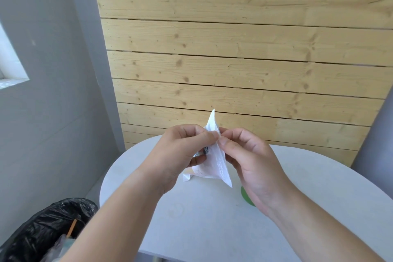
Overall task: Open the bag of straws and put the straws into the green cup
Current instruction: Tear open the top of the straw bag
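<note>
A white plastic bag of straws (214, 164) is held upright above the round table, its top corner pointing up. My left hand (180, 151) pinches the bag's upper edge from the left, thumb and fingers curled on it. My right hand (253, 164) pinches the same edge from the right, fingertips meeting the left hand's. The green cup (246, 197) stands on the table beneath my right hand, and only a sliver of it shows. I cannot see any straws through the bag.
The white round table (202, 229) stands against a wooden plank wall (244, 59). A bin lined with a black bag (42, 232), holding some rubbish, sits on the floor at the lower left, beside the table's edge. A grey wall runs along the left.
</note>
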`<state>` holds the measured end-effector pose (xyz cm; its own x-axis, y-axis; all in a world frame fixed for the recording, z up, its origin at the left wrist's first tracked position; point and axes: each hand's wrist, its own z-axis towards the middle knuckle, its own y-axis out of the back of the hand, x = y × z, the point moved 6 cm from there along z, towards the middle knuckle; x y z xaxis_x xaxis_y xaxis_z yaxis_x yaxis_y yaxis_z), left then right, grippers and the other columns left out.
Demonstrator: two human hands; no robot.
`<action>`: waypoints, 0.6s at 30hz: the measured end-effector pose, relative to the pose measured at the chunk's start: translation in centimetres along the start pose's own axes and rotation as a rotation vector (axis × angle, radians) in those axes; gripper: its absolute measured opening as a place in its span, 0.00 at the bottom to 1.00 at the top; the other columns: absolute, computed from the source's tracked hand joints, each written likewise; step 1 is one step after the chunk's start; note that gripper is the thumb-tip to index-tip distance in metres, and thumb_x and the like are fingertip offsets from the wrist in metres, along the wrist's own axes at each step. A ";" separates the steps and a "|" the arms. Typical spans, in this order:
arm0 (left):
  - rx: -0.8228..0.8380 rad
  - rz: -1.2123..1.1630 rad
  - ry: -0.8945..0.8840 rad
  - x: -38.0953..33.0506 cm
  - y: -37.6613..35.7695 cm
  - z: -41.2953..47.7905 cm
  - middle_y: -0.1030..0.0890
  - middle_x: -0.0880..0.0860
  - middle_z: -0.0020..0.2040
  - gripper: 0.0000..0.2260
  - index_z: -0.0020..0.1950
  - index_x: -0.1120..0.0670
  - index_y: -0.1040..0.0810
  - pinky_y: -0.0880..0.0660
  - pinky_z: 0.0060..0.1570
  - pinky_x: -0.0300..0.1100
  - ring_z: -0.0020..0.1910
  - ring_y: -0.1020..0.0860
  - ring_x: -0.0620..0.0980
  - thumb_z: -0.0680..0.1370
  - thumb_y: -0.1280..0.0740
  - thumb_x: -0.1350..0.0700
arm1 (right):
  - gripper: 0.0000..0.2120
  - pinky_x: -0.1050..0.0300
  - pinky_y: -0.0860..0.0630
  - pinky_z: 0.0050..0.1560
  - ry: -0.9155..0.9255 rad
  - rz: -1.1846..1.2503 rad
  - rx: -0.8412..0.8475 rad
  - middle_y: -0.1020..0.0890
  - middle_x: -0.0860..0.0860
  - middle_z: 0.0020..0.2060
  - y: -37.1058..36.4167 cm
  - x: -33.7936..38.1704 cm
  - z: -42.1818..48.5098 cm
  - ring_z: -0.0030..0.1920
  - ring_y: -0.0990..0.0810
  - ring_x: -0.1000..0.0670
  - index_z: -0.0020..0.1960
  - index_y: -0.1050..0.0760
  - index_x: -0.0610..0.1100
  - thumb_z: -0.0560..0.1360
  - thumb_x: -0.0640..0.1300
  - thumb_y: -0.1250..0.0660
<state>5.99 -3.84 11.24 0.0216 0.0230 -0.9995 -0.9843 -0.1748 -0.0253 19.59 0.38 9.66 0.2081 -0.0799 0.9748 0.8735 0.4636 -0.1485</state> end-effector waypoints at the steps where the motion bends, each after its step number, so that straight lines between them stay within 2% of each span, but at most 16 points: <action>1: -0.006 -0.001 0.001 0.1 0.0 0.0 0.18 0.45 0.36 0.09 0.40 0.58 0.23 0.22 0.49 0.41 0.35 0.23 0.41 0.80 0.30 0.58 | 0.05 0.40 0.27 0.68 0.001 -0.002 -0.004 0.13 0.49 0.53 0.0 0.0 0.0 0.57 0.16 0.44 0.41 0.19 0.45 0.72 0.46 0.29; 3: -0.017 -0.004 0.002 0.2 0.0 0.1 0.19 0.48 0.37 0.08 0.41 0.58 0.21 0.22 0.48 0.41 0.36 0.23 0.43 0.79 0.30 0.59 | 0.06 0.40 0.28 0.68 0.001 -0.004 -0.004 0.14 0.52 0.55 -0.2 -0.1 0.0 0.58 0.16 0.47 0.40 0.19 0.43 0.75 0.44 0.28; 7: -0.017 0.008 -0.020 0.2 -0.2 0.1 0.18 0.45 0.34 0.07 0.43 0.59 0.20 0.22 0.48 0.43 0.34 0.23 0.42 0.80 0.31 0.61 | 0.10 0.42 0.27 0.68 0.019 -0.049 0.009 0.14 0.52 0.56 -0.3 0.0 0.0 0.59 0.17 0.48 0.44 0.18 0.38 0.76 0.46 0.30; 9: -0.008 0.069 -0.052 0.2 -0.3 0.1 0.18 0.48 0.37 0.07 0.43 0.58 0.18 0.20 0.52 0.51 0.38 0.23 0.45 0.80 0.30 0.58 | 0.11 0.43 0.26 0.66 0.019 -0.058 0.011 0.14 0.51 0.56 -0.3 0.0 -0.1 0.59 0.17 0.48 0.46 0.19 0.34 0.79 0.42 0.32; 11: -0.003 0.122 -0.089 0.1 -0.3 0.2 0.19 0.54 0.41 0.08 0.42 0.56 0.17 0.21 0.59 0.60 0.42 0.24 0.51 0.77 0.29 0.53 | 0.12 0.46 0.24 0.63 0.018 -0.059 0.006 0.14 0.51 0.56 -0.3 0.0 -0.2 0.58 0.16 0.48 0.47 0.20 0.32 0.80 0.41 0.33; 12: -0.001 0.129 -0.109 0.1 -0.3 0.2 0.20 0.57 0.42 0.10 0.41 0.57 0.18 0.22 0.59 0.61 0.43 0.24 0.52 0.75 0.30 0.51 | 0.12 0.48 0.24 0.62 0.017 -0.059 0.000 0.14 0.52 0.56 -0.3 0.0 -0.2 0.58 0.16 0.49 0.46 0.20 0.32 0.79 0.41 0.33; 14: 0.011 0.111 -0.150 0.1 -0.4 0.3 0.22 0.58 0.42 0.11 0.41 0.59 0.20 0.23 0.53 0.57 0.43 0.25 0.54 0.75 0.31 0.51 | 0.11 0.50 0.24 0.61 0.023 -0.065 -0.015 0.14 0.54 0.56 -0.3 0.2 -0.3 0.58 0.16 0.51 0.44 0.20 0.34 0.79 0.41 0.33; 18: 0.048 0.068 -0.187 0.2 -0.4 0.4 0.18 0.58 0.44 0.08 0.41 0.56 0.20 0.26 0.52 0.51 0.44 0.25 0.55 0.77 0.32 0.53 | 0.10 0.50 0.25 0.61 0.052 -0.095 -0.039 0.15 0.56 0.57 -0.3 0.3 -0.3 0.59 0.17 0.53 0.43 0.19 0.38 0.80 0.41 0.34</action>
<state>6.33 -3.40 11.05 -0.0737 0.1960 -0.9778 -0.9897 -0.1353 0.0474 19.53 -0.07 9.99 0.1448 -0.1679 0.9751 0.9068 0.4168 -0.0629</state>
